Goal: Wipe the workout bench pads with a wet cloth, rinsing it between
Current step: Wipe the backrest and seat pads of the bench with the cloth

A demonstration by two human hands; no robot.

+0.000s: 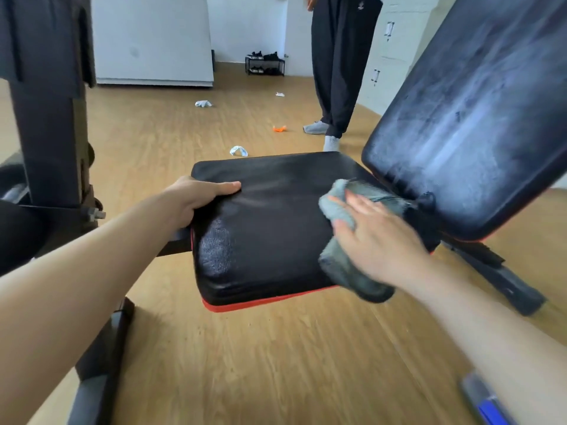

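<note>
Right hand (377,237) presses grey cloth (343,265) on seat pad (270,234); left hand (196,197) grips its edge.

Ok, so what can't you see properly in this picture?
All in the head view.
Left hand: its fingers are hidden behind the seat pad edge; only the thumb shows.
Cloth: partly covered by the right hand, both blurred.
Standing person: cut off above the waist by the top edge.
Blue object: blurred and cut by the bottom edge; cannot tell what it is.
Shoe rack: too small to count the shoes.

Head-worn view, angled forward and down, close over seat pad (270,228)
</note>
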